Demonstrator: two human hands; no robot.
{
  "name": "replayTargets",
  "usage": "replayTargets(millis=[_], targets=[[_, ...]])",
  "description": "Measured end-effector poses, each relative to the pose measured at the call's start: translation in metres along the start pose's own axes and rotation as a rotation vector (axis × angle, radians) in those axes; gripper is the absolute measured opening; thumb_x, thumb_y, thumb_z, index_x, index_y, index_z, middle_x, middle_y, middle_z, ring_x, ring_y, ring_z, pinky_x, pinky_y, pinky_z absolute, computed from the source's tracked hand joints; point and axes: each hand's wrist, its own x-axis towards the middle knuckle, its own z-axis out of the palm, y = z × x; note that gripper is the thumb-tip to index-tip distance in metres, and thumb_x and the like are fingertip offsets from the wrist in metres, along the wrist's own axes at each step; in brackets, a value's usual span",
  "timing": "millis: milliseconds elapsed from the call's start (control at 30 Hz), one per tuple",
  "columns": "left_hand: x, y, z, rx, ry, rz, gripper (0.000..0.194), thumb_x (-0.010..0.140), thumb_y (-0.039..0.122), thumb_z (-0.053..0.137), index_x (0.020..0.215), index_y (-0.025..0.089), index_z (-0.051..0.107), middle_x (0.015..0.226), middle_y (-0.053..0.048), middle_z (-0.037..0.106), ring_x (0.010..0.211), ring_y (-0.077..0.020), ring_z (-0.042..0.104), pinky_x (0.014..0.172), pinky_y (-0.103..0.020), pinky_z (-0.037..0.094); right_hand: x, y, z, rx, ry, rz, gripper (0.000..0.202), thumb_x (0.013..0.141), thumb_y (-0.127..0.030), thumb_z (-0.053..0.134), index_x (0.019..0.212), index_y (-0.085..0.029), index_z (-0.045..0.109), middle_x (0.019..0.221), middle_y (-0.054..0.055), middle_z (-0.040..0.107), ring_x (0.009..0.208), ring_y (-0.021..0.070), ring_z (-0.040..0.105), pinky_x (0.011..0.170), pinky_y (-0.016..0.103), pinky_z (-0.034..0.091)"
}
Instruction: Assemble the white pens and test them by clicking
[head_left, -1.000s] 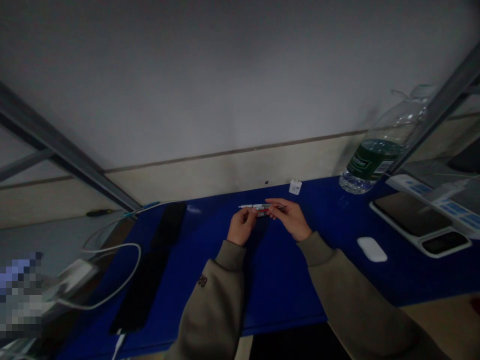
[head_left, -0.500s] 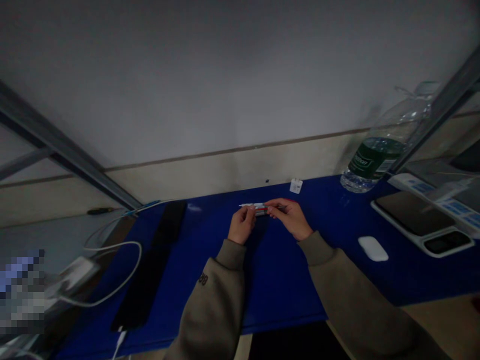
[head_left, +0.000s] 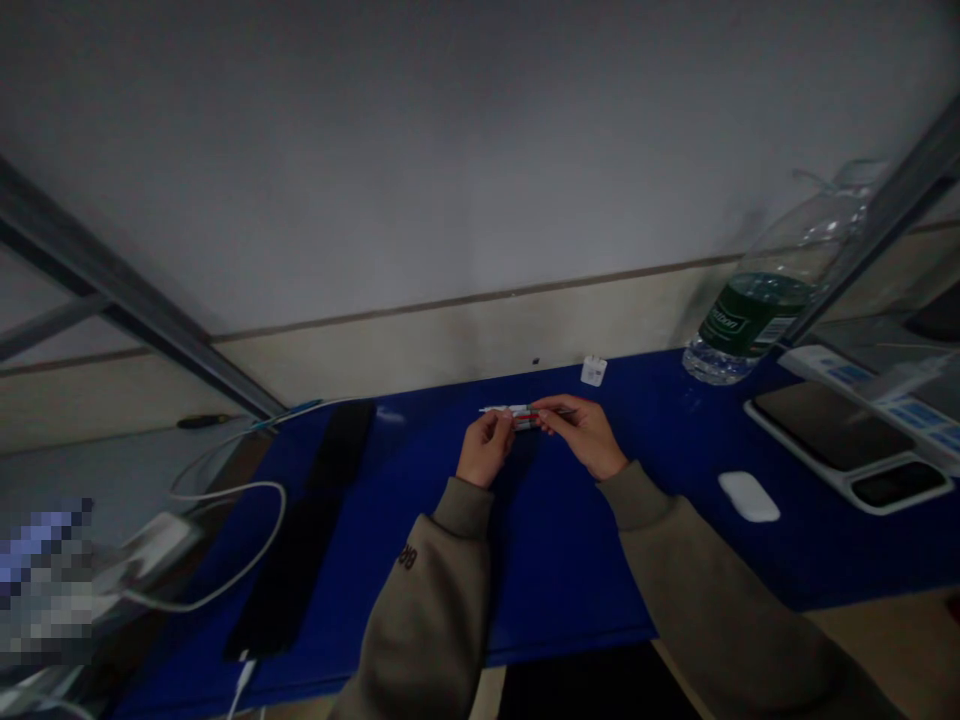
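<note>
Several slim pens (head_left: 523,415), white and grey with a touch of red, are held between my two hands over the blue table (head_left: 555,560). My left hand (head_left: 486,447) pinches them near their left part, and a white tip pokes out beyond its fingers. Closed on their right part is my right hand (head_left: 583,432), its thumb and fingers pressed together. The fingers hide parts of the pens, so their exact number cannot be told.
A large water bottle (head_left: 761,300), a white charger (head_left: 593,371), a white case (head_left: 748,497) and a scale (head_left: 847,445) are to the right. Black flat objects (head_left: 300,530) and a white cable (head_left: 277,530) lie left. A wall (head_left: 450,340) rises behind.
Both hands keep nearly the same pose around the pens. The whole view has shifted very slightly.
</note>
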Motion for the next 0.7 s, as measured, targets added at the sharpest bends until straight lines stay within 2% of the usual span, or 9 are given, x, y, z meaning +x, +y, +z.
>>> replayTargets(millis=[300, 500, 600, 700], targets=[[-0.0003, 0.0001, -0.0011, 0.066, -0.035, 0.069, 0.033, 0.08, 0.046, 0.057, 0.079, 0.014, 0.054, 0.048, 0.009, 0.036, 0.039, -0.0028, 0.028, 0.04, -0.017, 0.022, 0.0003, 0.0026, -0.0011, -0.026, 0.032, 0.001, 0.026, 0.08, -0.036, 0.059, 0.099, -0.019, 0.067, 0.079, 0.005, 0.066, 0.068, 0.0145, 0.058, 0.065, 0.029, 0.047], [-0.0012, -0.0005, -0.0018, 0.191, -0.087, 0.141, 0.031, 0.081, 0.044, 0.056, 0.083, 0.013, 0.059, 0.05, 0.007, 0.041, 0.043, -0.0049, 0.034, 0.044, -0.018, 0.026, 0.0002, 0.004, 0.0028, -0.041, 0.008, 0.008, 0.032, 0.082, -0.042, 0.056, 0.101, -0.019, 0.067, 0.079, 0.006, 0.067, 0.067, 0.0145, 0.058, 0.063, 0.029, 0.046], [-0.0024, 0.0, -0.0039, 0.339, -0.074, 0.218, 0.033, 0.085, 0.044, 0.05, 0.085, 0.014, 0.062, 0.053, 0.004, 0.047, 0.048, -0.0071, 0.041, 0.048, -0.02, 0.032, 0.0003, 0.004, 0.003, -0.022, -0.007, 0.022, 0.034, 0.084, -0.043, 0.052, 0.1, -0.018, 0.068, 0.072, 0.004, 0.064, 0.063, 0.0132, 0.055, 0.059, 0.028, 0.044], [-0.0018, -0.0016, -0.0088, 0.608, -0.031, 0.314, 0.033, 0.088, 0.044, 0.046, 0.093, 0.016, 0.064, 0.059, 0.001, 0.055, 0.055, -0.0107, 0.05, 0.055, -0.022, 0.039, 0.0006, 0.0025, 0.0, -0.004, 0.008, 0.045, 0.034, 0.083, -0.043, 0.053, 0.101, -0.017, 0.067, 0.068, 0.003, 0.062, 0.061, 0.0125, 0.054, 0.057, 0.027, 0.042]])
